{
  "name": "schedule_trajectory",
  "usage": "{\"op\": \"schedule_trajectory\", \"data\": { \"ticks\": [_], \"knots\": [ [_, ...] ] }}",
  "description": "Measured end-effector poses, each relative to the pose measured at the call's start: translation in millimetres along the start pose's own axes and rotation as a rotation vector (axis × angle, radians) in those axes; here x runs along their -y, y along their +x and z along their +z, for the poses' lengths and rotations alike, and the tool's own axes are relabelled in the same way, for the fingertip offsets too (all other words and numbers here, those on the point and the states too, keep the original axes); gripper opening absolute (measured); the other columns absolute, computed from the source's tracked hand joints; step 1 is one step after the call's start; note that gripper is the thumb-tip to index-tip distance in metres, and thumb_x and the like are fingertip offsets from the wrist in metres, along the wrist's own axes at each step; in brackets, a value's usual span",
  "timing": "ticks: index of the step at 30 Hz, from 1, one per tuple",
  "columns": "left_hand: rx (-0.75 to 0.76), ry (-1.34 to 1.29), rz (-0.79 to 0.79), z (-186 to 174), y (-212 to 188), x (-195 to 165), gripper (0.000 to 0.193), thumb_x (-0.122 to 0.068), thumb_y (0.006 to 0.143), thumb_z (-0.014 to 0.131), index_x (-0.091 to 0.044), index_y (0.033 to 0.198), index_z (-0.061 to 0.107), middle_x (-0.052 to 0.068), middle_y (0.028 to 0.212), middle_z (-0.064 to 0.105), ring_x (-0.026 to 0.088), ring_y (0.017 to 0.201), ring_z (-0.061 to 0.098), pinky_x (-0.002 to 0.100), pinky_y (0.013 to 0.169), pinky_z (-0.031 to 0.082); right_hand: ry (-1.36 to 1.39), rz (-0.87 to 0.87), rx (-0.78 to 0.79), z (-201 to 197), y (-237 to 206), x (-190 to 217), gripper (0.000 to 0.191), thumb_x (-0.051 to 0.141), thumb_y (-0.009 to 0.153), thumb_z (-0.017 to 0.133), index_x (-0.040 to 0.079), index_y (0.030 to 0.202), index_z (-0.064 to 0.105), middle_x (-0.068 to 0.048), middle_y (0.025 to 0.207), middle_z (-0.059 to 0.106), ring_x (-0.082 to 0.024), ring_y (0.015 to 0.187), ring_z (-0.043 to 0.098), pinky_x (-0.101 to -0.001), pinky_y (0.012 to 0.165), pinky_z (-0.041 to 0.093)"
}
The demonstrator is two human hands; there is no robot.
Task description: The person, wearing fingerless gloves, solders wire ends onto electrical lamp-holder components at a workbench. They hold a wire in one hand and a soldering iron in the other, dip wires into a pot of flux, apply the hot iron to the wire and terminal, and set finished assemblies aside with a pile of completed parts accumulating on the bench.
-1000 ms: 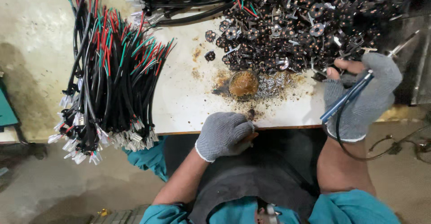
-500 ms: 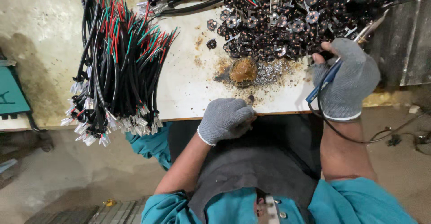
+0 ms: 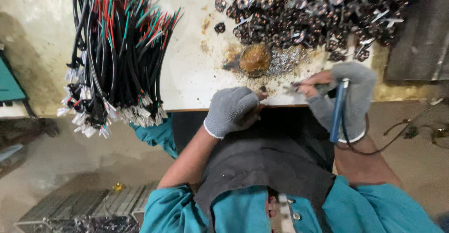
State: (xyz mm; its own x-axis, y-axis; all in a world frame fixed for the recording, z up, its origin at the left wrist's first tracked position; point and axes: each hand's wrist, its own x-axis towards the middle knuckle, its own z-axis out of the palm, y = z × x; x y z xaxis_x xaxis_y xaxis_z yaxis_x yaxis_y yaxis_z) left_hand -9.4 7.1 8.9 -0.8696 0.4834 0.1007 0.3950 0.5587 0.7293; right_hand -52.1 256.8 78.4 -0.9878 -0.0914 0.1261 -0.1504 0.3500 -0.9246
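At our far left a bundle of black, red and green wires (image 3: 112, 55) hangs over the table edge (image 3: 187, 107), well clear of our fingers. Our left hand (image 3: 230, 110), gloved, is curled together at that edge; we cannot tell what it pinches. Just beyond its fingertips sits a brown paste tin (image 3: 255, 58). Our right hand (image 3: 345, 97) is clamped on a blue-handled soldering iron (image 3: 337, 111). Its tip, pointing toward the left fingers, could burn them, we judge.

grey gloves (image 3: 230, 109), blue tool handle (image 3: 337, 110)
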Motion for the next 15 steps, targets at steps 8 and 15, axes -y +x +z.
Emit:
{"op": "schedule_trajectory", "data": {
  "ticks": [8, 15],
  "knots": [
    [0.009, -0.134, 0.033, -6, -5, 10, 0.023, -0.027, 0.079, 0.075, -0.015, 0.095, 0.064, 0.008, 0.090, 0.062, 0.033, 0.079, 0.064, 0.046, 0.068, 0.050, 0.081, 0.049, 0.184, 50, -53, -40, 0.025, 0.011, 0.090, 0.088, 0.010, 0.096, 0.064, -0.006, 0.091, 0.073, -0.018, 0.083, 0.073, -0.0292, 0.078, 0.055],
    [0.021, -0.131, -0.013, 0, -5, 11, 0.021, -0.027, 0.083, 0.075, -0.015, 0.098, 0.066, 0.008, 0.086, 0.063, 0.034, 0.076, 0.064, 0.047, 0.065, 0.049, -0.188, -0.046, 0.275, 48, -38, -32, 0.025, 0.018, 0.088, 0.087, 0.005, 0.095, 0.067, -0.004, 0.084, 0.072, -0.023, 0.076, 0.068, -0.0387, 0.078, 0.049]
  ]
}}
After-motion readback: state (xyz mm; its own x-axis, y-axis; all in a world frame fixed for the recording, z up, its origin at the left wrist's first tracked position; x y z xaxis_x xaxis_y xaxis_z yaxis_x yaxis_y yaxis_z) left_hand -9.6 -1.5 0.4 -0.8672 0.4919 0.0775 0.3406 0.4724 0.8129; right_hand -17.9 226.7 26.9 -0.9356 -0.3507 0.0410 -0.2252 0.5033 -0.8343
